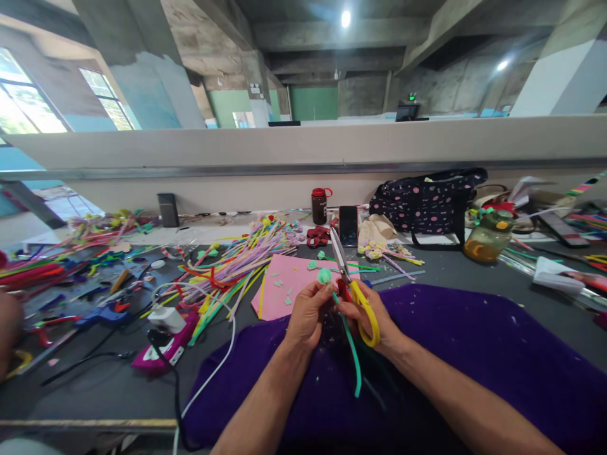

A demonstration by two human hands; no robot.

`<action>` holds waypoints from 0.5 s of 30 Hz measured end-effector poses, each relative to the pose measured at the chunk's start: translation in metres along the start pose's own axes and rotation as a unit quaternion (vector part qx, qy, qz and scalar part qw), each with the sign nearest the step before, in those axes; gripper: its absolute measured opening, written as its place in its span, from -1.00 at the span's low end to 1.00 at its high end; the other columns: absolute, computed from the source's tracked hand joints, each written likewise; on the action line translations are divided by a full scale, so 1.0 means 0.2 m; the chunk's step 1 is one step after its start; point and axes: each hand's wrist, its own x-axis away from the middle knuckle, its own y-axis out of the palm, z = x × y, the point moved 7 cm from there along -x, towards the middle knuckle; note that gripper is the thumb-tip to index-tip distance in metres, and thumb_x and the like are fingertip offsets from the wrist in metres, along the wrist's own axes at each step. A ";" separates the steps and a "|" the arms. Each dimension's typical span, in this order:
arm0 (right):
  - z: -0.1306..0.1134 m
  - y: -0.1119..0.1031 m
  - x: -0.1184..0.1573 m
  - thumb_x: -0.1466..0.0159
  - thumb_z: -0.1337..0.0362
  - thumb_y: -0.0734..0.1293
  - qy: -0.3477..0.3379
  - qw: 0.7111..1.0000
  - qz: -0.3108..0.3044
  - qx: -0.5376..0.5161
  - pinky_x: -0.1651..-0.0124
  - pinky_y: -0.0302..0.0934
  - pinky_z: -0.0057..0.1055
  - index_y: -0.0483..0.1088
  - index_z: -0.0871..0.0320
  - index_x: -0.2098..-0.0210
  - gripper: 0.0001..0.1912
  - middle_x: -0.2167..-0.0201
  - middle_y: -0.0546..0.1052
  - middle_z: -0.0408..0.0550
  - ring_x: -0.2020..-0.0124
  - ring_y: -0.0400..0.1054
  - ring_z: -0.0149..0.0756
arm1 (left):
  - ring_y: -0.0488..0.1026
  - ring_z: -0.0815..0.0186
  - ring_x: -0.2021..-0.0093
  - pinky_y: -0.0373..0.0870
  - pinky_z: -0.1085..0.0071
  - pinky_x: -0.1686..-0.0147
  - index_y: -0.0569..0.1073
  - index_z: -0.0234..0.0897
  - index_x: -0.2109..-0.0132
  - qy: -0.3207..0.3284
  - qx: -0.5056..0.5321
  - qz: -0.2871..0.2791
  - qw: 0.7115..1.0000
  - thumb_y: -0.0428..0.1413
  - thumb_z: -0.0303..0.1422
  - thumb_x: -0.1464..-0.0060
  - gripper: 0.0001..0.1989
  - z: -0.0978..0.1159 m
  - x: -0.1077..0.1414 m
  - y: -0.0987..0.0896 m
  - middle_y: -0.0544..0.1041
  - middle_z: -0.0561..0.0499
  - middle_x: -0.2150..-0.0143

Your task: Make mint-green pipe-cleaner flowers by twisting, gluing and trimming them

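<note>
My left hand (309,311) pinches a mint-green pipe-cleaner flower (324,276) just under its rounded head. Its green stem (352,357) hangs down between my hands over the purple cloth. In my right hand (374,319) is a pair of scissors (364,313) with yellow and red handles, the blades pointing up and away from me. The fingertips of my right hand are close to the stem; whether they touch it I cannot tell. Behind my hands lies a pink sheet (279,278) with small green scraps on it.
Left of the sheet is a heap of coloured pipe cleaners (246,253). A magenta power strip (168,347) with cables and a glue gun (107,314) lie further left. At the back stand a bottle (319,207), a phone (348,226), a dark bag (417,205) and a jug (488,239).
</note>
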 end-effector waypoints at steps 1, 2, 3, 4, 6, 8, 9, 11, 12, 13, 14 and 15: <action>0.01 0.00 0.00 0.06 0.21 0.44 0.000 1.000 -0.001 -0.004 0.79 -0.06 -0.62 0.24 0.11 0.18 -0.52 0.61 0.28 -0.34 0.81 0.04 -0.62 | 0.35 0.47 0.53 0.26 0.54 0.48 0.45 -0.36 0.48 0.001 0.002 0.000 1.000 0.25 -0.37 0.21 -0.85 0.00 0.00 0.00 0.44 0.08 0.53; 0.01 0.00 0.00 0.07 0.20 0.44 -0.001 1.000 -0.003 -0.008 0.79 -0.05 -0.62 0.24 0.11 0.18 -0.51 0.60 0.28 -0.34 0.80 0.04 -0.63 | 0.35 0.47 0.53 0.26 0.54 0.48 0.45 -0.36 0.47 0.001 0.006 -0.001 1.000 0.25 -0.39 0.22 -0.85 0.00 0.00 0.00 0.44 0.09 0.53; 0.02 0.00 0.00 0.08 0.20 0.45 -0.001 1.000 -0.005 -0.011 0.78 -0.05 -0.63 0.24 0.11 0.19 -0.51 0.59 0.29 -0.34 0.79 0.04 -0.63 | 0.34 0.47 0.54 0.25 0.54 0.49 0.45 -0.36 0.45 0.001 0.011 -0.003 1.000 0.26 -0.40 0.22 -0.84 0.00 0.00 0.00 0.43 0.10 0.53; 0.02 0.01 0.00 0.08 0.19 0.45 -0.002 1.000 -0.006 -0.013 0.77 -0.05 -0.63 0.25 0.11 0.20 -0.52 0.60 0.28 -0.34 0.79 0.03 -0.63 | 0.33 0.47 0.54 0.25 0.54 0.50 0.45 -0.36 0.44 0.001 0.017 -0.006 1.000 0.26 -0.41 0.23 -0.84 0.00 0.00 0.00 0.43 0.10 0.53; 0.02 0.01 0.00 0.09 0.19 0.45 -0.002 1.000 -0.008 -0.009 0.78 -0.05 -0.62 0.25 0.12 0.22 -0.53 0.61 0.27 -0.34 0.79 0.02 -0.63 | 0.33 0.48 0.54 0.24 0.54 0.51 0.44 -0.35 0.43 0.006 0.025 -0.011 1.000 0.26 -0.43 0.23 -0.84 0.00 0.00 0.00 0.42 0.12 0.53; 0.02 0.01 0.00 0.09 0.19 0.45 -0.004 1.000 -0.008 -0.005 0.78 -0.05 -0.62 0.25 0.12 0.23 -0.53 0.62 0.26 -0.35 0.80 0.01 -0.63 | 0.32 0.48 0.54 0.24 0.54 0.50 0.44 -0.35 0.44 0.010 0.023 -0.014 1.000 0.26 -0.43 0.23 -0.85 0.01 0.00 0.01 0.41 0.12 0.54; 0.02 0.02 0.00 0.09 0.20 0.45 -0.006 1.000 -0.007 -0.006 0.77 -0.05 -0.62 0.25 0.12 0.22 -0.53 0.62 0.26 -0.35 0.79 0.01 -0.63 | 0.33 0.48 0.55 0.24 0.54 0.50 0.45 -0.35 0.44 0.007 0.019 -0.013 1.000 0.26 -0.43 0.23 -0.85 0.01 0.01 0.01 0.42 0.12 0.54; 0.01 0.02 0.00 0.09 0.20 0.46 -0.008 1.000 -0.007 -0.008 0.75 -0.05 -0.62 0.26 0.12 0.22 -0.53 0.61 0.27 -0.34 0.77 0.02 -0.63 | 0.33 0.48 0.55 0.25 0.54 0.50 0.46 -0.35 0.44 0.001 0.009 -0.006 1.000 0.26 -0.41 0.23 -0.85 0.00 0.01 0.00 0.44 0.10 0.54; 0.01 0.02 0.00 0.09 0.20 0.46 -0.010 1.000 -0.007 -0.008 0.74 -0.05 -0.62 0.27 0.12 0.22 -0.53 0.60 0.27 -0.34 0.77 0.02 -0.63 | 0.35 0.47 0.55 0.26 0.54 0.49 0.47 -0.35 0.45 -0.002 0.005 -0.004 1.000 0.26 -0.40 0.23 -0.86 0.00 0.01 0.00 0.45 0.09 0.54; 0.01 0.01 0.00 0.09 0.20 0.46 -0.011 1.000 -0.007 -0.008 0.74 -0.04 -0.61 0.27 0.12 0.22 -0.54 0.61 0.26 -0.34 0.77 0.02 -0.63 | 0.36 0.46 0.53 0.27 0.54 0.47 0.47 -0.36 0.47 -0.002 0.004 -0.002 1.000 0.26 -0.39 0.23 -0.86 0.00 0.01 0.00 0.47 0.08 0.52; 0.01 0.01 0.00 0.09 0.20 0.45 -0.012 1.000 -0.007 -0.006 0.75 -0.04 -0.61 0.27 0.12 0.22 -0.54 0.62 0.25 -0.35 0.78 0.01 -0.63 | 0.38 0.45 0.50 0.28 0.53 0.44 0.48 -0.36 0.47 -0.002 0.006 -0.002 1.000 0.26 -0.38 0.23 -0.86 0.01 0.01 0.00 0.48 0.06 0.50; 0.02 0.01 0.00 0.08 0.19 0.45 -0.013 1.000 -0.007 -0.005 0.76 -0.05 -0.61 0.26 0.12 0.22 -0.54 0.63 0.24 -0.35 0.79 0.01 -0.62 | 0.40 0.43 0.46 0.30 0.52 0.40 0.49 -0.36 0.46 -0.003 0.009 -0.001 1.000 0.27 -0.38 0.24 -0.85 0.01 0.01 0.00 0.50 0.04 0.48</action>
